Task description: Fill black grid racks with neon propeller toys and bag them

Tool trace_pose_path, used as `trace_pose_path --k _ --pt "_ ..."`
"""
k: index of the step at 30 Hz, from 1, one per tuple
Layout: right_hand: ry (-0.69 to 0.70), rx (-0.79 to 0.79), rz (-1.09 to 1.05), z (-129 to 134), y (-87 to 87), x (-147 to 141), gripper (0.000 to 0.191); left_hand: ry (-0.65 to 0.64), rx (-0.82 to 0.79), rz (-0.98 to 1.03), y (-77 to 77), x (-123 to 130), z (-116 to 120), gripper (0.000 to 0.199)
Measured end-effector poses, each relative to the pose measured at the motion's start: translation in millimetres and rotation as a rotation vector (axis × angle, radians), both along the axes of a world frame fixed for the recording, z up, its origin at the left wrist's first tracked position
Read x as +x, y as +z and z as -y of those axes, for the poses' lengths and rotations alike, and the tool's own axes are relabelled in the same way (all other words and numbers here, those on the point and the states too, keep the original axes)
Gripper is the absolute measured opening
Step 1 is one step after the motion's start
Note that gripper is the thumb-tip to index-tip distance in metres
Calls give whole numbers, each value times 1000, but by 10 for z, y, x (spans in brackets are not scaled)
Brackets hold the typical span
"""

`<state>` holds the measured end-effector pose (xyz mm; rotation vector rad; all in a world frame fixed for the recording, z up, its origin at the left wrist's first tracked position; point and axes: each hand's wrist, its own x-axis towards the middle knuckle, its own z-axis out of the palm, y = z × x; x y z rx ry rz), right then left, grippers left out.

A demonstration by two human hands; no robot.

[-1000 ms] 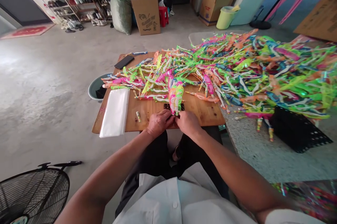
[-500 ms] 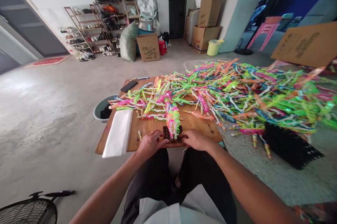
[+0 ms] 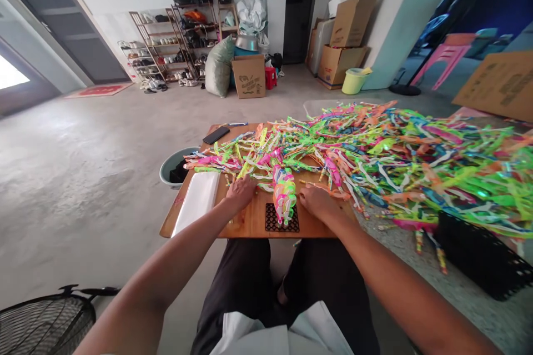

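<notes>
On the near edge of a wooden board lies a black lattice basket. A bundle of bright plastic toy sticks, pink, orange and green with white strips, stands in it, heads toward me. My left hand is at the near left edge of the loose toy pile, fingers curled down and their tips partly hidden. To the right of the bundle my right hand has its fingers bent in beside an orange toy stick; what they hold, if anything, is hidden.
A large heap of toy sticks spreads right. White plastic bags and a phone lie on the board's left. A basin stands beside it, a black crate at right, and a fan at lower left.
Both hands have left the lattice basket: the left went forward and left to the pile, the right forward and outward beside the orange stick. The view shifted slightly left.
</notes>
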<state>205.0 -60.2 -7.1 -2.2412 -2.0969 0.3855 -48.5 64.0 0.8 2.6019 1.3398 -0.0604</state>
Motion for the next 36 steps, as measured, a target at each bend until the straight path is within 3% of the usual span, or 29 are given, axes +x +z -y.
trace_pose_path --k 5,9,11,13,17,22,27,29,32,36 --pt "-123 -6 139 413 -37 371 34 -44 15 -69 -8 -51 -75 30" --pt "-191 -102 185 628 48 513 30 -49 46 -94 74 -112 50 27" --pt "-186 -118 191 642 81 494 28 74 88 -88 113 -120 162 32" --pt "-157 -81 186 611 100 433 29 228 71 -94 131 -90 269 51" --pt "-173 -74 183 538 109 304 25 407 -120 -103 109 52 368 76" --pt "-211 -101 71 587 72 315 25 502 -262 -106 56 113 378 57" --pt "-232 -85 -53 743 5 391 28 298 -323 -176 78 -133 497 44" --pt "-246 -83 -90 788 -21 414 26 232 -242 -116 146 -292 456 41" --pt "-253 -66 -150 819 -56 443 24 111 9 -10 274 -498 227 39" --pt "-282 -27 -244 817 -75 421 23 -190 27 -154 332 -584 -140 54"
